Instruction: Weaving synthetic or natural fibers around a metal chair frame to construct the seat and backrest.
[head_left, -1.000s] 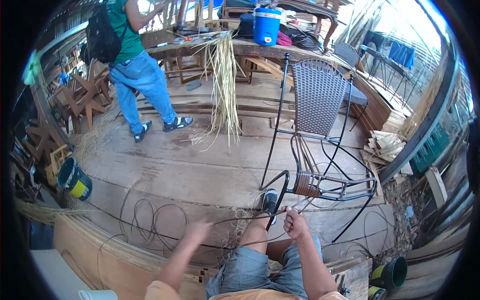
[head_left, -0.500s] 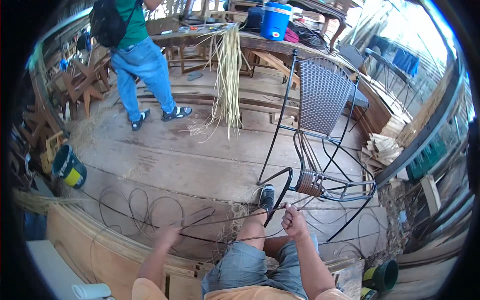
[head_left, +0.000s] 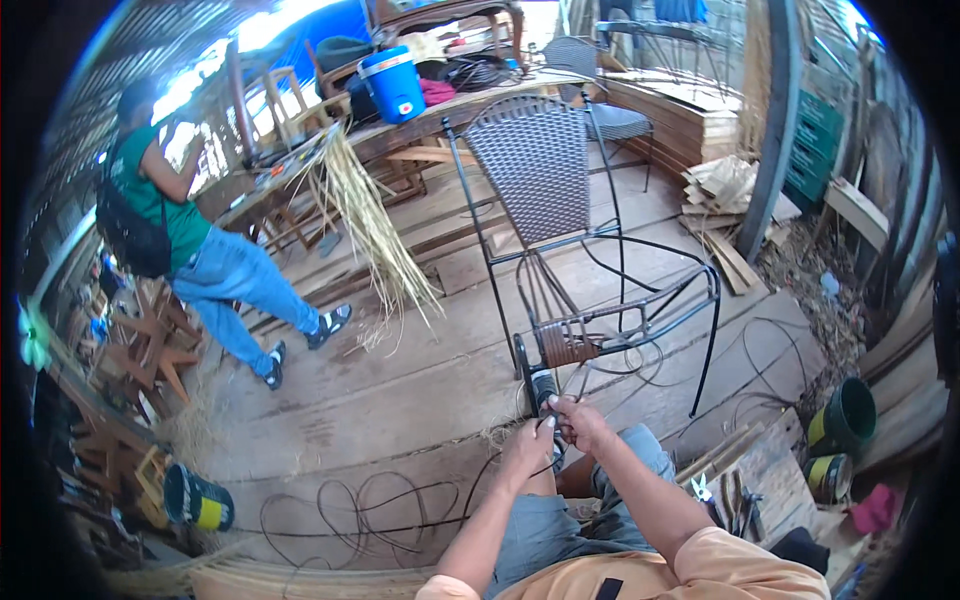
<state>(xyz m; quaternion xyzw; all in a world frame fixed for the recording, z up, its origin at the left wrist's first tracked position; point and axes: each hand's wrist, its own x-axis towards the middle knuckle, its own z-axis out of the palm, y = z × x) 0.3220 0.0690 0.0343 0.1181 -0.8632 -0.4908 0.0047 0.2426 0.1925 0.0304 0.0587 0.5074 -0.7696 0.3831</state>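
Observation:
Close together just above my knees, my left hand (head_left: 527, 452) and my right hand (head_left: 580, 420) both pinch a dark brown weaving strand. Its loose length trails from the left hand down to loops of strand (head_left: 365, 510) on the floor. Beyond my hands stands a chair (head_left: 620, 325) with a black metal frame. Its backrest (head_left: 535, 165) is fully woven in brown. At the near left side of the seat, a short brown woven band (head_left: 565, 342) wraps the frame, and bare strands stretch up toward the backrest. My fingers partly hide the strand.
A person (head_left: 185, 220) in a green shirt stands at the left by a workbench with a blue cooler (head_left: 393, 85). Pale fibre strips (head_left: 365, 210) hang from the bench. Buckets (head_left: 197, 500) stand left and right; pliers (head_left: 702, 488) lie on a board at my right. Wood scraps (head_left: 722, 185) lie beyond.
My left hand has come in from the far left to meet my right hand, and the stretch of strand between them has shortened. The whole view has turned and tilted.

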